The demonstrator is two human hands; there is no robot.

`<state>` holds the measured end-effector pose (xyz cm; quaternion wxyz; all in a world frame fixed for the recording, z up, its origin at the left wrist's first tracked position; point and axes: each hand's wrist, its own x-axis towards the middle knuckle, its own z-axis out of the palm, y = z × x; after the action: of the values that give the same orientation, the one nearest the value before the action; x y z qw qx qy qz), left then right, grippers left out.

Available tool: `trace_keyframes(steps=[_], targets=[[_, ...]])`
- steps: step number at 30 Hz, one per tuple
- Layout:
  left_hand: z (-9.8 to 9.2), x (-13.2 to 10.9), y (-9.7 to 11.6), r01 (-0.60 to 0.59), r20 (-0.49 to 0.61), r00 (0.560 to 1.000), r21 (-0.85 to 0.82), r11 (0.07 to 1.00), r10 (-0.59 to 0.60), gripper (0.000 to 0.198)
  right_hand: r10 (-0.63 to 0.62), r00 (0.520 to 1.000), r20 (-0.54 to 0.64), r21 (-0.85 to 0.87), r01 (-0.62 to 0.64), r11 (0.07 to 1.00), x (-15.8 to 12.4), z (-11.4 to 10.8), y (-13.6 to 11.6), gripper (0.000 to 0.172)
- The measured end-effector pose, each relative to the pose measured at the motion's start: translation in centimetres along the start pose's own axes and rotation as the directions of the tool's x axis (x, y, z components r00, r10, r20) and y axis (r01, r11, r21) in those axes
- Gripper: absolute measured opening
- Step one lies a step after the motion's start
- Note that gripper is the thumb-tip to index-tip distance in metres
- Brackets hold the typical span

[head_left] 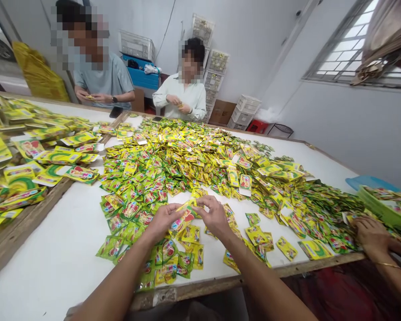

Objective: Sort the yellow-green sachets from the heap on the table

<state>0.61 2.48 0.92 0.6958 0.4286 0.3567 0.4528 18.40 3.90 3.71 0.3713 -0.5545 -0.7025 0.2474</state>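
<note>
A small yellow packet (184, 213) is held up between the two hands, just above the white table (63, 249). The left hand (163, 221) is closed on the packet's left end, with the fingers pinched around it. The right hand (214, 216) is closed on the packet's right end, and its fingers are curled over the top edge. Under the hands, more yellow and green packets are spread out, and a few are stacked near the table's front edge (220, 281). A big pile of packets (200, 160) is heaped in the middle of the table, behind the hands. Bigger flat packs (36, 156) are laid out on the far left side. At the right edge, another person's hand (370, 234) is rested on some packets, next to a green tray (384, 211). Two more people are seen at the far side of the table, and small things are held in their hands. White crates (214, 67) are stacked by the wall behind them.
</note>
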Motion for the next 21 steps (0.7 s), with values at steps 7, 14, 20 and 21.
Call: trace_keyframes(steps=[7,14,20,21], targets=[[-0.1,-0.2,0.0,0.001,0.038,0.999,-0.005,1.0,-0.001,0.038,0.06,0.997,-0.054,-0.018,-0.061,0.998,-0.5,0.3,0.4,0.009],[-0.4,0.3,-0.8,-0.019,0.007,1.0,-0.009,1.0,0.019,0.034,0.063,0.998,-0.008,-0.014,-0.063,0.998,-1.7,0.7,-0.3,0.022],[-0.5,0.2,-0.6,-0.11,-0.007,0.994,0.16,0.981,0.113,0.033,-0.025,0.999,-0.045,-0.088,0.021,0.996,-2.6,1.3,-1.2,0.02],[-0.5,0.1,-0.6,-0.108,-0.001,0.994,0.169,0.98,0.11,0.034,-0.007,1.0,-0.002,-0.054,0.007,0.999,-2.6,1.3,-1.3,0.02]])
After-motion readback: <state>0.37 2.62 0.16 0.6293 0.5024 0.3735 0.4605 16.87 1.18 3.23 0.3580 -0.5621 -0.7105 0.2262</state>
